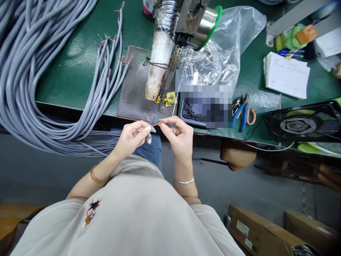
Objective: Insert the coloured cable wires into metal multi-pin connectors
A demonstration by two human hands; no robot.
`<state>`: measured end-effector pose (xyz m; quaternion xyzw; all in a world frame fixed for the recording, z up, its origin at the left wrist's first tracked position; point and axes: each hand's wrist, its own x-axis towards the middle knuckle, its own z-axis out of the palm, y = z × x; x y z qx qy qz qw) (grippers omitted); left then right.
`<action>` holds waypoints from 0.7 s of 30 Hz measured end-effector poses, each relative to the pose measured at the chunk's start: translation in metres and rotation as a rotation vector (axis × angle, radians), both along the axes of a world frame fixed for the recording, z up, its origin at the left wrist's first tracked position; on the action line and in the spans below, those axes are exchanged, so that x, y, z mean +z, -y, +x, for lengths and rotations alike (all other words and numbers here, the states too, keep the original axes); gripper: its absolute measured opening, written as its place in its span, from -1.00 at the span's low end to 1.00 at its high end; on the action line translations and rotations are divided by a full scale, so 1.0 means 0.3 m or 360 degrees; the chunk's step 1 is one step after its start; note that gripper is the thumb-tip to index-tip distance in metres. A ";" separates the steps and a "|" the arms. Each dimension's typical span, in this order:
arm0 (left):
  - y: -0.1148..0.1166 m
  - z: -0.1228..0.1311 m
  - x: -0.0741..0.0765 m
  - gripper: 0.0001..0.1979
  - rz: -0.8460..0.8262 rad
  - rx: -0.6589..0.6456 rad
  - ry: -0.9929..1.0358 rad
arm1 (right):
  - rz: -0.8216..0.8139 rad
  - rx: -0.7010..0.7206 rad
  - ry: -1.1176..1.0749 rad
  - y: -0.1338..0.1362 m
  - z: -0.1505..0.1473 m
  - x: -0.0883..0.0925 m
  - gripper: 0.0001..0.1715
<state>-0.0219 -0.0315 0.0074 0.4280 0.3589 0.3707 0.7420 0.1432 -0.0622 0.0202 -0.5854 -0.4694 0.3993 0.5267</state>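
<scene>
My left hand point(131, 137) is closed round the stripped end of a grey cable point(149, 137), whose coloured inner wires point(153, 121) fan out above my fingers. My right hand point(178, 135) pinches one of those wires, an orange one, between thumb and forefinger. Both hands are held close together just in front of the bench edge, below a dark metal plate point(133, 89). On that plate rests a wrapped soldering tool point(165, 53) with its tip pointing down towards small yellow parts point(169, 99).
A large bundle of grey cables point(39, 71) hangs over the green bench at the left. A clear plastic bag point(226, 46) of small parts, blue and orange pliers point(243, 112), a notepad point(286, 74), a black fan point(303, 122) and cardboard boxes point(266, 231) lie to the right.
</scene>
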 end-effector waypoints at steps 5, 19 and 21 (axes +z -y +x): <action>-0.002 0.004 0.002 -0.58 -0.0041 -0.0074 0.0010 | -0.0107 0.0040 -0.0071 -0.004 -0.008 0.019 -0.88; -0.029 -0.028 -0.010 -0.55 -0.0377 -0.0417 0.0159 | -0.0087 0.0170 -0.0107 -0.015 -0.007 0.000 -0.87; -0.026 -0.022 -0.008 -0.57 -0.0349 -0.0367 0.0178 | -0.0044 0.0152 -0.0055 -0.009 -0.005 0.001 -0.88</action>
